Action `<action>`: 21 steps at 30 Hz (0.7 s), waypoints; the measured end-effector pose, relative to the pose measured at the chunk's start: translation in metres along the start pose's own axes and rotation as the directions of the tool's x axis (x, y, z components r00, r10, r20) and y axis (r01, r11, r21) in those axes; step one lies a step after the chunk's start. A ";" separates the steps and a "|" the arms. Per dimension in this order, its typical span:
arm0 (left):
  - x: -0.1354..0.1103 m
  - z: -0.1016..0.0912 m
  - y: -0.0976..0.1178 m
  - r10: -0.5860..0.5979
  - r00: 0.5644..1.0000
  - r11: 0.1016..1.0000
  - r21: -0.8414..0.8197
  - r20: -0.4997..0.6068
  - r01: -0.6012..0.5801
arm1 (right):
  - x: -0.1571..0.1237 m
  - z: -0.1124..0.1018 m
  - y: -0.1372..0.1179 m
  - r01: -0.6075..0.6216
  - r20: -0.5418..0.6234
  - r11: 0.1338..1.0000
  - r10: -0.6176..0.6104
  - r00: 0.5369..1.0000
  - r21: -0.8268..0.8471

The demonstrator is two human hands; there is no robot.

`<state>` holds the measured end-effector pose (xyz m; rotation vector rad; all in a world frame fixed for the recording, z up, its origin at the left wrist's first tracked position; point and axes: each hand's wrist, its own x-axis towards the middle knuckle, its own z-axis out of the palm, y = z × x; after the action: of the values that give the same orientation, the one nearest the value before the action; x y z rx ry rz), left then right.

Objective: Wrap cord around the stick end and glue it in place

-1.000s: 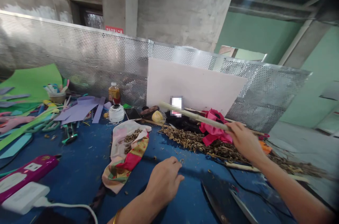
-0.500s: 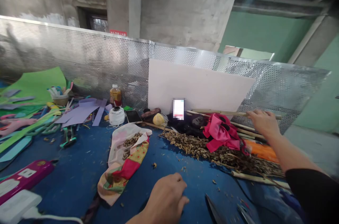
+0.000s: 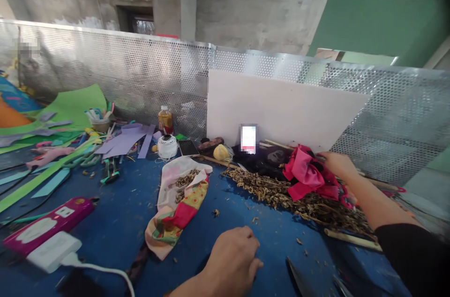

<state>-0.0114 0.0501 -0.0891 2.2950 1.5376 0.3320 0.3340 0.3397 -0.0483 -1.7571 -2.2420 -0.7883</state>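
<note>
My left hand (image 3: pixel 230 262) rests on the blue table (image 3: pixel 116 222) near the front edge, fingers curled in, nothing seen in them. My right hand (image 3: pixel 337 165) reaches far right to a crumpled pink cloth (image 3: pixel 305 176) and touches its right side; its fingertips are hidden behind the cloth. The cloth lies on a long pile of dried plant stalks (image 3: pixel 277 192). Thin pale sticks (image 3: pixel 351 239) lie along and behind the pile. A patterned cloth (image 3: pixel 177 208) holding dried bits lies left of my left hand.
A white board (image 3: pixel 281 109) leans on a perforated metal screen (image 3: pixel 116 72) at the back. Before it stand a bottle (image 3: pixel 165 120), a thread spool (image 3: pixel 167 146), a phone (image 3: pixel 188 147) and a yellow ball (image 3: pixel 221 152). A pink power strip (image 3: pixel 52 219) and paper strips (image 3: pixel 52 170) lie left. A dark blade (image 3: pixel 298 278) lies front right.
My right hand carried a long pale stick to the back by the white board, let it go, then dropped to the pink cloth. My left hand stayed put. The view shifted left.
</note>
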 end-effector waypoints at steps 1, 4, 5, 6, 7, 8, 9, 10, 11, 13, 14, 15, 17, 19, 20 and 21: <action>0.000 0.000 0.000 0.002 1.000 1.000 0.008 0.003 -0.002 | -0.001 -0.004 -0.001 -0.002 0.008 1.000 0.002 1.000 0.004; -0.001 0.000 0.001 0.022 1.000 0.999 0.037 0.003 -0.022 | -0.005 -0.022 -0.003 -0.022 -0.009 1.000 0.022 1.000 0.009; -0.001 0.000 0.001 0.032 0.999 0.998 0.047 0.000 -0.032 | -0.006 -0.030 -0.005 -0.015 -0.020 1.000 0.015 1.000 0.015; -0.001 0.001 0.002 0.042 0.999 0.998 0.055 -0.003 -0.042 | -0.008 -0.038 -0.008 0.003 -0.034 1.000 -0.002 0.999 0.023; -0.001 0.002 0.002 0.050 0.999 0.997 0.063 -0.006 -0.050 | -0.010 -0.047 -0.011 0.031 -0.048 0.999 -0.030 0.998 0.033; -0.001 0.002 0.002 0.057 0.998 0.996 0.069 -0.008 -0.057 | -0.013 -0.056 -0.017 0.067 -0.062 0.997 -0.064 0.996 0.044; -0.002 0.003 0.002 0.063 0.998 0.995 0.075 -0.010 -0.063 | -0.017 -0.066 -0.023 0.108 -0.075 0.993 -0.104 0.992 0.055; -0.002 0.004 0.002 0.069 0.998 0.995 0.079 -0.015 -0.068 | -0.023 -0.075 -0.031 0.152 -0.084 0.986 -0.146 0.986 0.067; -0.002 0.005 0.001 0.074 0.997 0.994 0.086 -0.023 -0.072 | -0.030 -0.085 -0.040 0.199 -0.088 0.977 -0.192 0.977 0.080; -0.001 0.007 0.001 0.086 0.996 0.991 0.108 -0.038 -0.082 | -0.051 -0.106 -0.061 0.312 -0.089 0.943 -0.303 0.949 0.115; -0.001 0.008 0.001 0.092 0.995 0.989 0.123 -0.048 -0.085 | -0.066 -0.117 -0.072 0.376 -0.095 0.917 -0.366 0.926 0.136; -0.001 0.009 0.000 0.097 0.994 0.987 0.138 -0.056 -0.088 | -0.083 -0.127 -0.082 0.457 -0.119 0.875 -0.443 0.889 0.159; -0.001 0.009 -0.001 0.107 0.992 0.983 0.159 -0.070 -0.094 | -0.125 -0.143 -0.102 0.561 -0.208 0.808 -0.526 0.825 0.179; -0.001 0.007 -0.001 0.112 0.990 0.982 0.165 -0.091 -0.096 | -0.171 -0.150 -0.117 0.654 -0.290 0.740 -0.598 0.747 0.158; -0.001 0.005 -0.001 0.112 0.989 0.982 0.165 -0.101 -0.094 | -0.195 -0.149 -0.123 0.688 -0.330 0.709 -0.619 0.713 0.156; -0.001 0.003 -0.001 0.108 0.988 0.982 0.164 -0.113 -0.089 | -0.218 -0.145 -0.127 0.721 -0.317 0.672 -0.656 0.685 0.168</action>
<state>-0.0116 0.0494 -0.0921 2.5230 1.5615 0.3952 0.2507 0.0611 -0.0627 -0.5913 -2.6833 -0.6823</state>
